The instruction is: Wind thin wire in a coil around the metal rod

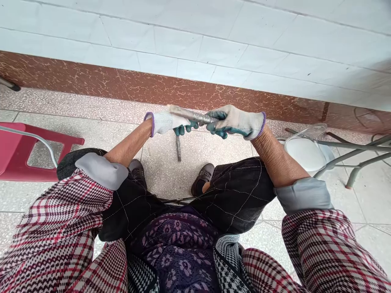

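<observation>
Both of my hands wear white knit gloves with green-coated fingers and purple cuffs. A rod wrapped in silvery, ridged metal [200,117], with a duller tan end at the left, is held out level in front of my knees. My right hand [235,121] closes around its right end. My left hand [172,123] is under its left part, fingers curled against it. Below the left fingers shows a second ridged metal rod [179,149], pointing down; whether it hangs from that hand or lies on the floor I cannot tell.
A red plastic stool [69,140] with a pale cable across it is at the left. At the right are grey metal chair legs [360,162] and a round white container [305,154]. A white tiled wall [195,44] with a brown base runs ahead.
</observation>
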`<move>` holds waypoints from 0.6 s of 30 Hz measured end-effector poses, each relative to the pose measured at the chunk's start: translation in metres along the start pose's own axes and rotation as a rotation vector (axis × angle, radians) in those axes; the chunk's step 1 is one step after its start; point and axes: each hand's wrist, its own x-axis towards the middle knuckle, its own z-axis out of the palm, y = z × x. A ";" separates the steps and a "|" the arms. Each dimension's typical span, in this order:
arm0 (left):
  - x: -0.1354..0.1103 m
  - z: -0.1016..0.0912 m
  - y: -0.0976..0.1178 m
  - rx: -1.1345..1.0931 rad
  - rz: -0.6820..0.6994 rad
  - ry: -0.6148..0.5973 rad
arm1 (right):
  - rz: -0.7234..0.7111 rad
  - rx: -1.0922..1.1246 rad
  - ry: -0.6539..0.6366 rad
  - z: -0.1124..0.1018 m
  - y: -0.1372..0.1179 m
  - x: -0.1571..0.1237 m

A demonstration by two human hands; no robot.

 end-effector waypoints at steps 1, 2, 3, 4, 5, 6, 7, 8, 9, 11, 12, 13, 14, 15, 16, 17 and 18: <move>-0.001 0.000 0.000 0.050 0.008 -0.009 | -0.013 0.041 0.035 0.001 -0.002 0.002; -0.002 0.001 0.001 0.109 0.026 -0.015 | -0.015 0.057 0.083 0.002 -0.003 0.004; -0.002 0.001 0.002 0.167 0.048 -0.020 | -0.011 0.053 0.137 0.003 -0.004 0.007; -0.002 0.002 0.003 0.221 0.086 -0.014 | -0.007 0.035 0.193 0.005 -0.004 0.011; -0.001 0.003 0.004 0.268 0.139 0.004 | -0.008 0.007 0.248 0.006 -0.004 0.015; 0.000 0.004 0.005 0.302 0.200 0.031 | -0.013 -0.025 0.297 0.009 -0.003 0.019; 0.002 0.005 0.005 0.318 0.264 0.067 | -0.021 -0.058 0.338 0.011 -0.002 0.023; 0.004 0.007 0.005 0.314 0.330 0.105 | -0.028 -0.092 0.371 0.013 0.000 0.028; 0.006 0.008 0.005 0.303 0.401 0.138 | -0.031 -0.126 0.399 0.015 0.001 0.032; 0.010 0.011 0.005 0.229 0.490 0.166 | -0.034 -0.218 0.451 0.020 0.001 0.040; 0.011 0.012 0.005 0.171 0.502 0.162 | -0.037 -0.286 0.474 0.023 0.000 0.044; 0.012 0.014 0.005 0.104 0.491 0.154 | -0.036 -0.365 0.495 0.026 -0.001 0.047; 0.012 0.015 0.004 0.038 0.462 0.142 | -0.030 -0.444 0.511 0.031 -0.003 0.050; 0.012 0.016 0.004 -0.024 0.428 0.130 | -0.023 -0.509 0.508 0.035 -0.006 0.053; 0.013 0.017 0.004 -0.078 0.393 0.125 | -0.016 -0.557 0.488 0.041 -0.009 0.055; 0.013 0.018 0.004 -0.124 0.363 0.128 | -0.012 -0.585 0.457 0.046 -0.012 0.056; 0.014 0.019 0.003 -0.161 0.335 0.136 | -0.016 -0.598 0.417 0.051 -0.014 0.056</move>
